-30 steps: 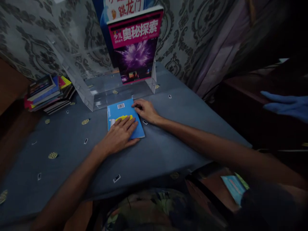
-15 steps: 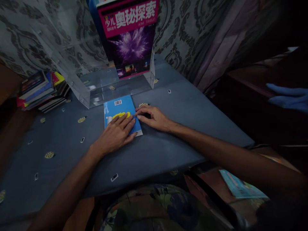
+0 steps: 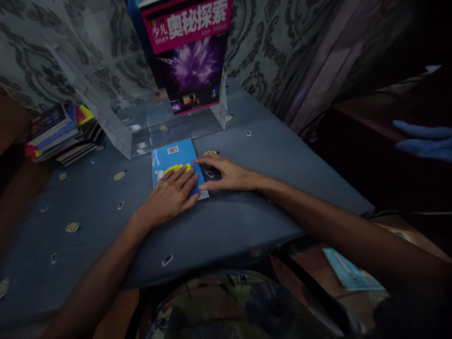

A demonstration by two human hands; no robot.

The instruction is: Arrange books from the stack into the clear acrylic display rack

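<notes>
A small blue book (image 3: 181,150) with a barcode and a yellow patch lies on the cloth-covered table (image 3: 226,221). Across its lower part rests my left hand (image 3: 171,190), fingers stretched out flat on the cover. My right hand (image 3: 229,173) is at the book's right edge, thumb and fingers spread apart, with the fingertips at the cover and the thumb by the lower right corner. Just behind the book stands a clear acrylic stand (image 3: 173,134), holding an upright book (image 3: 194,61) with a pink and purple cover.
A pile of books (image 3: 60,132) lies at the table's left back. Patterned fabric (image 3: 261,47) hangs behind the table. At the far right, a blue-gloved hand (image 3: 427,141) reaches into view. Below the table's right edge lies a light-blue booklet (image 3: 349,270).
My right hand has opened wider: its thumb has moved down, away from the fingers, toward the book's lower right corner. My left hand stays flat on the book.
</notes>
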